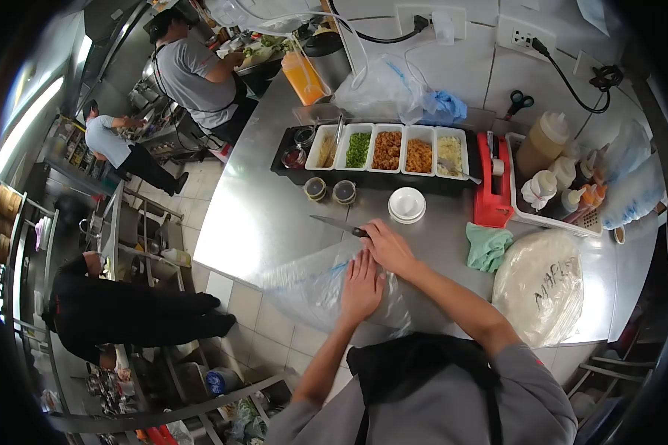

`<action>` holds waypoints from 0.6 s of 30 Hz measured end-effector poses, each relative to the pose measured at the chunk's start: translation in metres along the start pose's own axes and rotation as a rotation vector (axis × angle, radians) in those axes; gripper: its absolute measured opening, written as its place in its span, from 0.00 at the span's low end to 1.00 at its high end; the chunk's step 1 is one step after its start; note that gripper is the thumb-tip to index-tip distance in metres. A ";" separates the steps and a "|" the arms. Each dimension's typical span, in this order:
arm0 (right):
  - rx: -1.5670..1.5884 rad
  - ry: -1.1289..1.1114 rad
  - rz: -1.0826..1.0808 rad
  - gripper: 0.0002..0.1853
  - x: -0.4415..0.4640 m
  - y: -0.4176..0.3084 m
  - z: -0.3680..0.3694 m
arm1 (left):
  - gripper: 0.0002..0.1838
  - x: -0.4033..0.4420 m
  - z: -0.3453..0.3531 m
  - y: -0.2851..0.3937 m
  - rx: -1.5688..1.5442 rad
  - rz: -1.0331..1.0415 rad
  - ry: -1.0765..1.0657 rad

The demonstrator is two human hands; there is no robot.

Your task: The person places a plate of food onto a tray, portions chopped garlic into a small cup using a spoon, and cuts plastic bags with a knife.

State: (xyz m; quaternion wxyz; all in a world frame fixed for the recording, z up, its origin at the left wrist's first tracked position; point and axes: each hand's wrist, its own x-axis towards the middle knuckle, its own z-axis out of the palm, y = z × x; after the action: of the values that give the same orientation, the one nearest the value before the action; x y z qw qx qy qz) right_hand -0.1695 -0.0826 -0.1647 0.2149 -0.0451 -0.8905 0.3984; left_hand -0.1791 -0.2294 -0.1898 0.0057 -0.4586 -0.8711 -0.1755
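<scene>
A knife (pixel 339 225) lies low over the steel counter (pixel 263 178), its blade pointing left. My right hand (pixel 388 246) is closed around its dark handle. My left hand (pixel 362 286) rests flat, fingers stretched and side by side, on a clear plastic bag (pixel 312 282) spread along the counter's front edge. The fingertips of my left hand are close to my right hand. Just beyond the hands stand a stack of small white bowls (pixel 407 204) and two small lidded cups (pixel 344 192).
A black tray (pixel 280 165) holds several white containers of chopped food. Right of it are a red tape dispenser (pixel 493 200), a basket (pixel 591 226) of bottles, a green cloth (pixel 488 246) and a wrapped round package (pixel 539 285). Three people (pixel 193 74) stand at the left.
</scene>
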 end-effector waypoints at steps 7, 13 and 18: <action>0.007 0.092 0.121 0.12 -0.050 0.004 0.002 | 0.25 -0.010 -0.042 -0.060 -0.240 -0.288 0.197; 0.315 0.087 0.377 0.14 -0.083 -0.001 -0.013 | 0.32 0.043 -0.020 -0.122 0.153 -0.137 0.149; 0.692 0.144 0.460 0.15 -0.089 -0.001 -0.018 | 0.26 0.097 -0.019 -0.115 0.112 0.136 0.256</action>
State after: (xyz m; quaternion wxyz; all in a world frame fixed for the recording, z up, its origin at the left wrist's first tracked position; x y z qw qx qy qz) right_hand -0.0812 -0.0930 -0.1841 0.1846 -0.1958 -0.6536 0.7074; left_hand -0.3302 -0.2180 -0.1903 0.1542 -0.4893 -0.8387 -0.1829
